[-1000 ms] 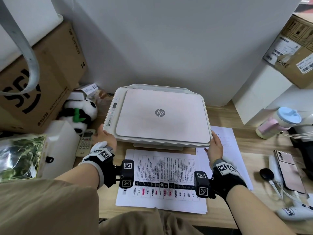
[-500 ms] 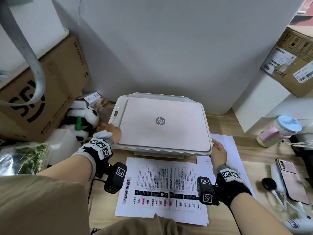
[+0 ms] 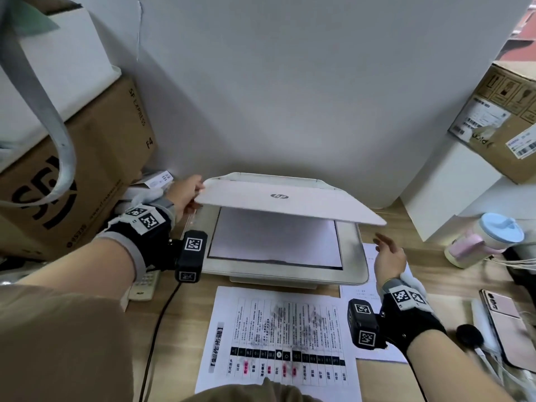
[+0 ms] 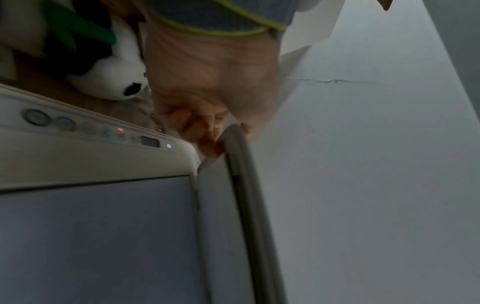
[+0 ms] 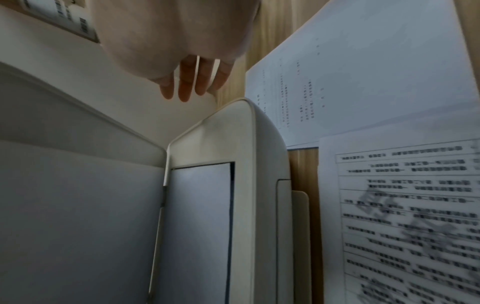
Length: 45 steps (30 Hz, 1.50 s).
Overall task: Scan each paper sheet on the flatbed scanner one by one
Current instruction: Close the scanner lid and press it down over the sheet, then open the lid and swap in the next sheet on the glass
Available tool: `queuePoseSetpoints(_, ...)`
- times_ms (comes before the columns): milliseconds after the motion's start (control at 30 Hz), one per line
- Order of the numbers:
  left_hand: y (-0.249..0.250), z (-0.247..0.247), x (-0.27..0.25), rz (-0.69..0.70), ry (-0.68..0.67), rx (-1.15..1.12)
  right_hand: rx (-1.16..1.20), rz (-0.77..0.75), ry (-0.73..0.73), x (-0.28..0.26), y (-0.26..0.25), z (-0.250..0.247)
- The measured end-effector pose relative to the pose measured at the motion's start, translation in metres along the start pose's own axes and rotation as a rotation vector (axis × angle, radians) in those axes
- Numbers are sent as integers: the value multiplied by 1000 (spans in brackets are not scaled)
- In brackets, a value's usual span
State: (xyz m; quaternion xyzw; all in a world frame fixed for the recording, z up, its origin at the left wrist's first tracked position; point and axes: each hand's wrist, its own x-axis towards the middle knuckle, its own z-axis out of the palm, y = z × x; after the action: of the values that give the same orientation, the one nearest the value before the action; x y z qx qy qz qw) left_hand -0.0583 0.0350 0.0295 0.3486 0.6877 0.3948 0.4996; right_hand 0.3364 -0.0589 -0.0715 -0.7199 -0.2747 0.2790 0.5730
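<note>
The white flatbed scanner point(image 3: 352, 256) stands at the back of the wooden desk with its lid point(image 3: 290, 203) raised partway. My left hand point(image 3: 185, 195) grips the lid's left front corner point(image 4: 228, 133), fingers curled under its edge. A white sheet point(image 3: 275, 242) lies on the glass beneath the lid. My right hand point(image 3: 388, 256) hovers with straight fingers beside the scanner's right front corner point(image 5: 244, 107), holding nothing. A printed sheet with a table point(image 3: 278, 343) lies on the desk in front of the scanner. Another sheet point(image 3: 368, 253) lies to its right, under my right hand.
Cardboard boxes point(image 3: 72, 169) are stacked at the left, with a plush panda point(image 4: 109, 80) and a remote point(image 3: 145, 285) beside the scanner. At the right stand a white box point(image 3: 446, 187), a pastel cup point(image 3: 487, 239), a phone point(image 3: 507, 320) and cables.
My left hand moved from the scanner's front left edge to the lid's corner and lifted the lid, showing the sheet on the glass. My right hand came off the scanner's right side.
</note>
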Motion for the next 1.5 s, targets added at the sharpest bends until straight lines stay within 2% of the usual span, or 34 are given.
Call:
queuePoseSetpoints(133,27,11,13,104,30,-303,-96,-41,-95,-1,-17,16)
queuePoseSetpoints(200,41,21,18,149,72,-353,-217,-60,-181,1,-19,27)
queuePoseSetpoints(333,71,46,28,269,141,-279,-456,-68,-338,0,-23,49)
queuePoseSetpoints(500,93,68,44,354,183,-130,-809,-64,-355,0,-24,63)
queuePoseSetpoints(600,97,72,63,356,188,-34,-968,-87,-359,-6,-25,66)
queuePoseSetpoints(733,93,74,71,308,114,34,-977,-81,-339,-9,-26,69)
queuePoseSetpoints(900,50,66,66,159,36,131,-992,-12,-405,-6,-32,71)
queuePoseSetpoints(967,30,62,59,117,33,163,-938,-17,-436,-5,-34,71)
queuePoseSetpoints(1033,14,56,51,88,34,178,-759,-58,-461,-6,-32,70)
queuePoseSetpoints(1133,-6,43,41,29,-3,244,-521,-107,-365,-8,-30,67)
queuePoseSetpoints(1233,-20,31,31,-100,-131,300,-233,-38,-327,-9,-29,64)
queuePoseSetpoints(1333,-29,27,20,-187,-267,282,-59,-8,-335,-12,-37,55)
queuePoseSetpoints(1400,-32,26,16,-174,-317,214,41,-5,-350,-13,-43,52)
queuePoseSetpoints(1500,-25,27,6,-75,-351,139,147,-28,-334,-12,-51,44)
